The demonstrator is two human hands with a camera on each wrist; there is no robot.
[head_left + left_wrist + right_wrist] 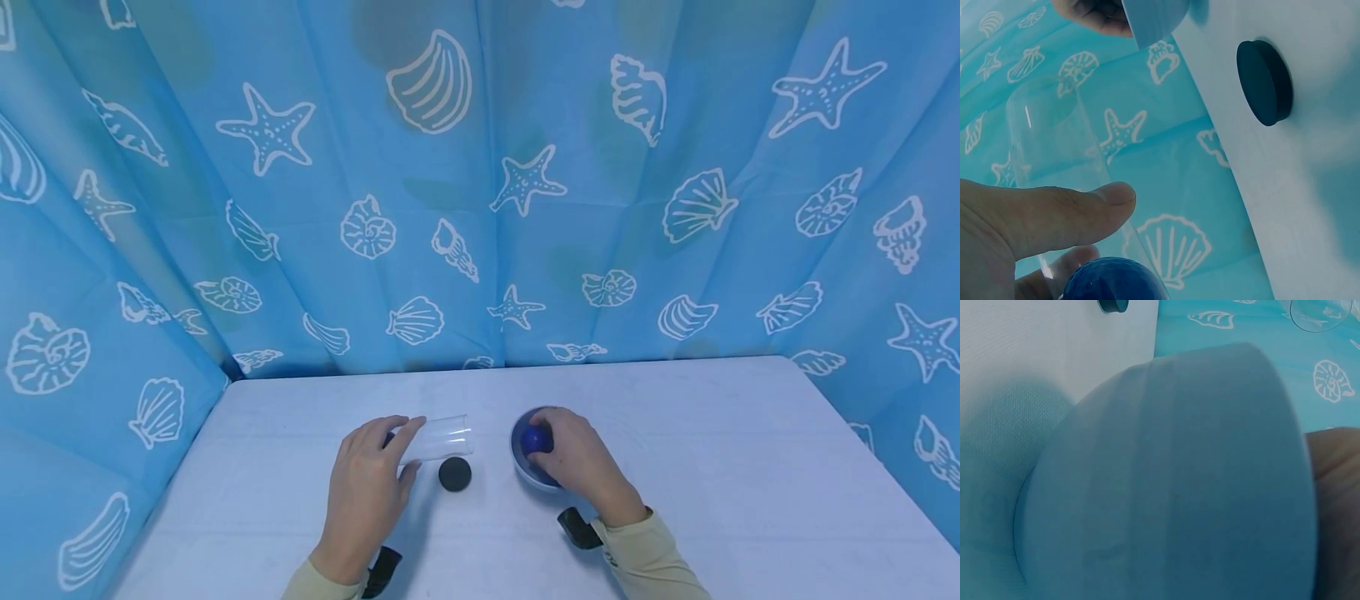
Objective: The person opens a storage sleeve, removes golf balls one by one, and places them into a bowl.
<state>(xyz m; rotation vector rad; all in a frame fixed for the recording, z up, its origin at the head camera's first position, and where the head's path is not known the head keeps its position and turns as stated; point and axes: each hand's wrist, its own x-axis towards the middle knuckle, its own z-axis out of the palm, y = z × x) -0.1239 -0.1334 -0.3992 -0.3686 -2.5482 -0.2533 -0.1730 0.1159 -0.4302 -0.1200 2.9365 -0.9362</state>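
My left hand (pixel 367 479) grips a clear cylindrical container (pixel 442 437) lying almost level, its mouth toward the right. Inside its closed-off end, beside the thumb in the left wrist view, shows a dark blue faceted ball (pixel 1113 281). With thumb and fingers my right hand (pixel 581 458) pinches another blue ball (pixel 535 439) at the bowl (pixel 536 479). That light-coloured bowl fills most of the right wrist view, where its wall (pixel 1166 481) hides the fingers. A round black lid (pixel 454 474) lies on the table between the container and the bowl.
A white cloth covers the table (pixel 675 433), whose far edge meets a blue curtain (pixel 480 208) printed with shells and starfish. The curtain also runs along both sides. Dark wrist-worn cameras (pixel 579 528) sit below the hands.
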